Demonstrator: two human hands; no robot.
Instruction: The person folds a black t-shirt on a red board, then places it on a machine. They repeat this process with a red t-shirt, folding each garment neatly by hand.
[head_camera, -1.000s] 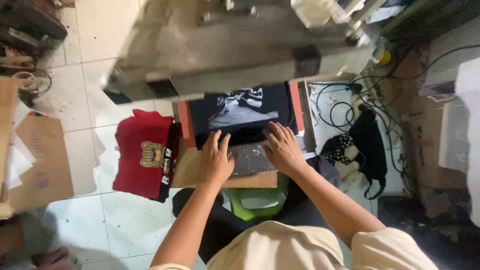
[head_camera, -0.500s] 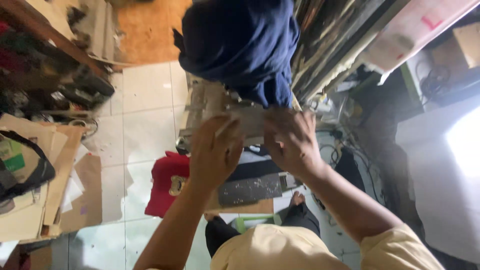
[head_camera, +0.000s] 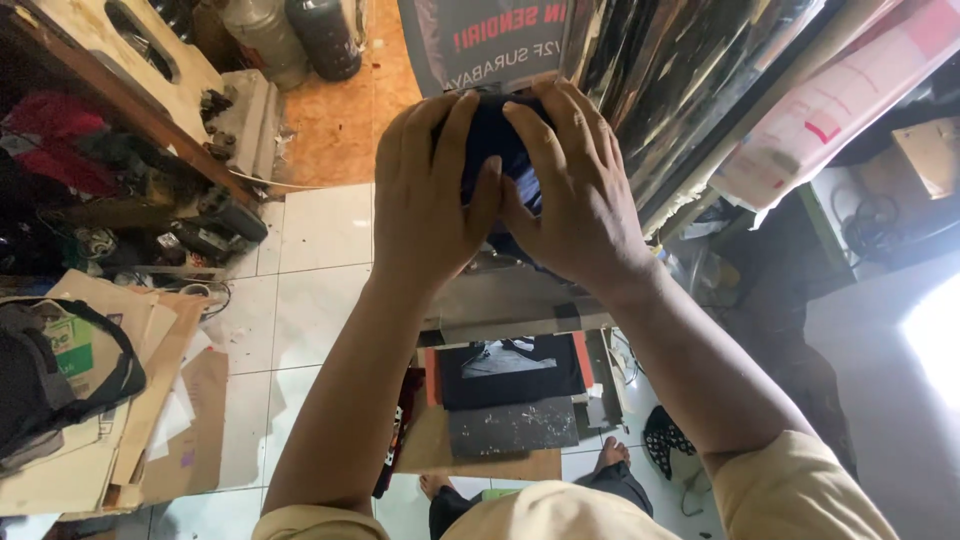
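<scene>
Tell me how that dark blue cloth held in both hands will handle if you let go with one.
The dark blue cloth looks soft and bunched, so it would probably droop. Both hands, left hand and right hand, wrap it easily; likely light, unlikely to slip.

A dark navy cloth, apparently a bunched or folded garment, is held up high, well above the floor and the press table below. It is squeezed between the left hand and the right hand, whose fingers wrap over its front and hide most of it. Only a narrow strip shows between the thumbs, so its full shape cannot be told.
</scene>
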